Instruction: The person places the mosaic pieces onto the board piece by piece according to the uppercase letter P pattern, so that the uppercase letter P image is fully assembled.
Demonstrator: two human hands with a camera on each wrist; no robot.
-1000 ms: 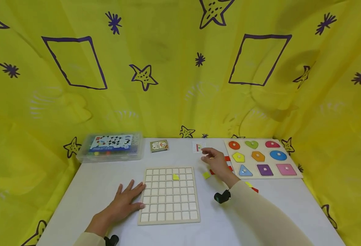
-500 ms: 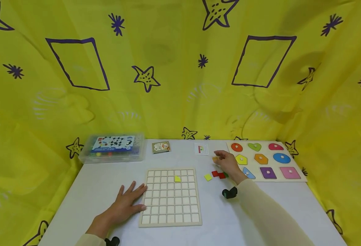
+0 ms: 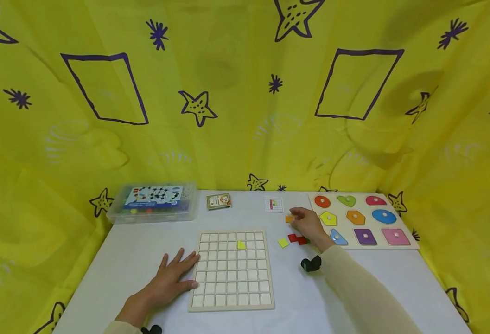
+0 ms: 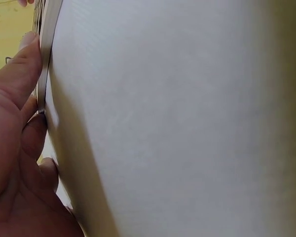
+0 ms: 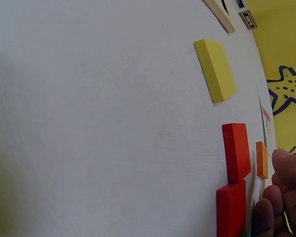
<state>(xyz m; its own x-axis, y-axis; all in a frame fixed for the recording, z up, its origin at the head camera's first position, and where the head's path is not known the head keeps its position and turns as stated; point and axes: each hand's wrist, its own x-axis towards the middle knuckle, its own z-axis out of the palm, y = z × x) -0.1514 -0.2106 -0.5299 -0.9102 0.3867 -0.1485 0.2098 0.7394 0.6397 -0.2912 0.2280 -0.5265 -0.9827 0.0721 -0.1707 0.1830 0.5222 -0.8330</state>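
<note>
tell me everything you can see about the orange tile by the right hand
The orange tile is a small, flat, square-looking piece, plain orange with no markings, wood or plastic by its look. It lies flat on the white table, near the pattern card and beyond the red pieces. The right hand has its fingertips at the tile's edge; the right wrist view shows them right beside it, though actual contact is hard to confirm.

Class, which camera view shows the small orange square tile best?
The head view: the small orange square tile lies flat on the white table, at the right hand fingertips. The right wrist view shows it edge-on; the left wrist view misses it.
</note>
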